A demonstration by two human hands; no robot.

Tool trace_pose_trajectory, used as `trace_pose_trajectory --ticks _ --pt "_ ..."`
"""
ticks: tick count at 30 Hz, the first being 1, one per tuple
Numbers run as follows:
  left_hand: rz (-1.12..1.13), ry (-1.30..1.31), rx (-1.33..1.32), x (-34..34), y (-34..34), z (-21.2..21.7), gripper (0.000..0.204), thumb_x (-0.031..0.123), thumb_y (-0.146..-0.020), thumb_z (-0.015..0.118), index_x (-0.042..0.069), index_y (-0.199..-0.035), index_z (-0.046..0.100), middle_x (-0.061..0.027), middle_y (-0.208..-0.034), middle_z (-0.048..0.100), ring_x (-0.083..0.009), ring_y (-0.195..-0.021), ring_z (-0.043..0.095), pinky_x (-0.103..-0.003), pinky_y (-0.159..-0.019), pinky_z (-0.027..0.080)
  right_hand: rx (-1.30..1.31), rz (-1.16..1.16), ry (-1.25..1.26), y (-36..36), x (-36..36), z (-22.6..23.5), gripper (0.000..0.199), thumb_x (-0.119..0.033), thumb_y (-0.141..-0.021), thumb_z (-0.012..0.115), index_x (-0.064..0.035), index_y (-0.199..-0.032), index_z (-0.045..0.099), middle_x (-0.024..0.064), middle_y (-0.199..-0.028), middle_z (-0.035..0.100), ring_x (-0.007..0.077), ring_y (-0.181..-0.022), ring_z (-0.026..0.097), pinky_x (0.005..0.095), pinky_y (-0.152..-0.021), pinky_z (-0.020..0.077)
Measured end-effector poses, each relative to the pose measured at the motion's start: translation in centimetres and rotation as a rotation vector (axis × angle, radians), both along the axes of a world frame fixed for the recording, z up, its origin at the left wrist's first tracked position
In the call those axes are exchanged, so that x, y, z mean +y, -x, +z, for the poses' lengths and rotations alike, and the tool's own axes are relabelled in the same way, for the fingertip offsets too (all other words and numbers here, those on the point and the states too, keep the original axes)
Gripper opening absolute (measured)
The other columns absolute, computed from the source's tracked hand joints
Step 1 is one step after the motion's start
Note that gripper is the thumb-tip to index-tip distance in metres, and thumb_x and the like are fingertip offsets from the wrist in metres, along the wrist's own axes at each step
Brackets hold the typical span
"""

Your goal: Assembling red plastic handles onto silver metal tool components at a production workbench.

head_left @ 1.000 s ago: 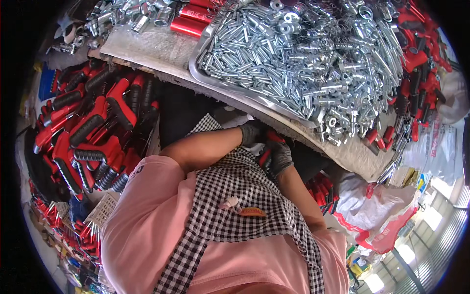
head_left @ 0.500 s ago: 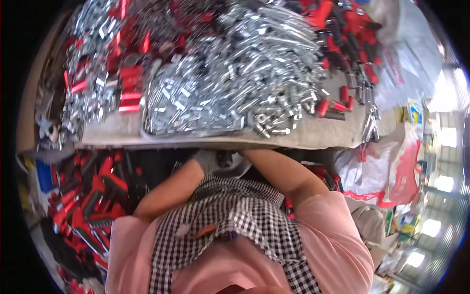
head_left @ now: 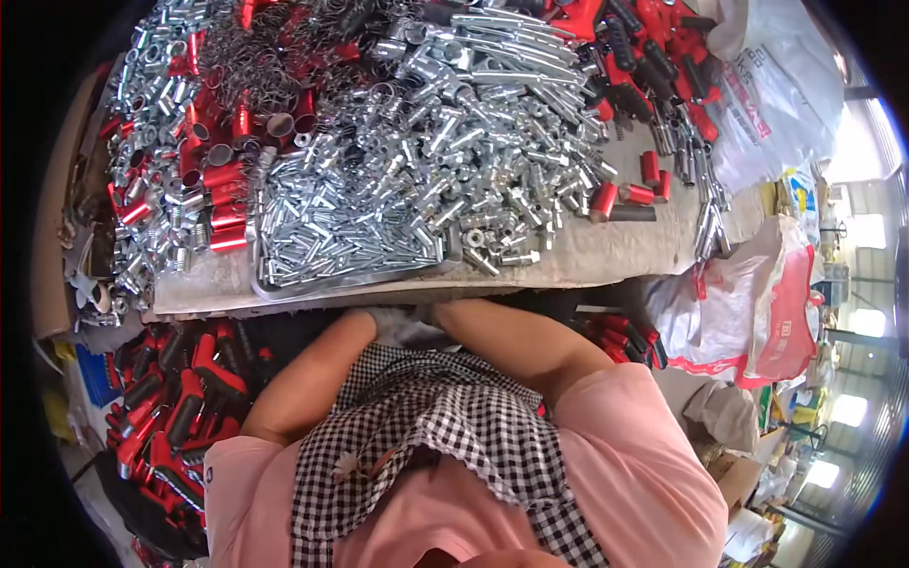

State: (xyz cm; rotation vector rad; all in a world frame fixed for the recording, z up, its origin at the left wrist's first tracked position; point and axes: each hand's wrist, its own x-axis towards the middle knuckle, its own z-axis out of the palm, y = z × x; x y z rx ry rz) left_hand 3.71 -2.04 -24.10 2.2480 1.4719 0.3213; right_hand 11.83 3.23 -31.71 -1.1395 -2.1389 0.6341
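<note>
Both of my forearms reach forward and meet below the front edge of the work table [head_left: 568,276]. My left hand [head_left: 396,326], in a pale grey glove, shows only in part in front of my checked apron. Beside it, my right hand [head_left: 432,312] is nearly all hidden beneath the table edge. The fingers of both hands are out of sight, so whether they hold anything does not show. Just above them on the table stands a shallow metal tray [head_left: 355,284] heaped with small silver pins [head_left: 322,227].
Silver fittings [head_left: 483,161] are piled beside the tray, with curved metal strips [head_left: 516,47] behind. Wire springs [head_left: 275,66] lie farther back. Red cylinders [head_left: 639,193] sit at right. Red-and-black handled tools [head_left: 180,398] fill the space lower left. A white-and-red sack [head_left: 729,312] hangs at right.
My view has shifted slightly. A dark round object seen between my hands earlier no longer shows, and my hands sit farther under the table edge.
</note>
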Motion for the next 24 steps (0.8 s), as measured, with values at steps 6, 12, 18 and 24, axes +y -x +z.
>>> trace_pose_trajectory --ticks 6,12,18,24 --pt "-0.028 0.575 0.305 1.2 -3.9 -9.4 0.061 0.048 -0.094 0.036 0.004 -0.136 0.04 -0.0227 -0.129 0.052 -0.0342 -0.11 0.057 -0.047 -0.097 0.042 -0.023 0.104 -0.073 -2.7 -1.2 1.0 0.038 -0.024 -0.091 0.052 -0.0034 -0.123 0.054 0.0159 -0.109 0.063 0.0292 -0.094 0.061 0.036 -0.079 0.0511" --pt "0.056 0.615 0.167 1.3 -1.1 -9.7 0.058 0.045 -0.093 0.039 0.005 -0.135 0.041 -0.0217 -0.13 0.051 -0.0339 -0.113 0.054 -0.047 -0.098 0.04 -0.125 0.127 -0.133 0.2 -0.1 -0.4 0.04 -0.026 -0.091 0.053 -0.0039 -0.123 0.054 0.0156 -0.111 0.063 0.0296 -0.094 0.062 0.0366 -0.079 0.0515" --pt "0.174 0.662 0.034 0.2 -1.4 -7.6 0.055 0.042 -0.092 0.044 0.007 -0.135 0.043 -0.0205 -0.131 0.05 -0.0334 -0.116 0.051 -0.046 -0.1 0.038 -0.209 0.149 -0.195 0.3 -0.2 -0.7 0.042 -0.028 -0.09 0.053 -0.0044 -0.124 0.054 0.0153 -0.112 0.063 0.0301 -0.094 0.062 0.0372 -0.078 0.0519" --pt "0.272 0.678 -0.067 1.8 -1.0 -4.4 0.053 0.039 -0.092 0.048 0.009 -0.134 0.045 -0.0192 -0.133 0.049 -0.0329 -0.12 0.048 -0.046 -0.102 0.036 -0.278 0.139 -0.285 0.8 -0.7 -0.9 0.044 -0.031 -0.089 0.054 -0.0049 -0.125 0.053 0.0149 -0.113 0.063 0.0305 -0.094 0.062 0.0378 -0.078 0.0523"
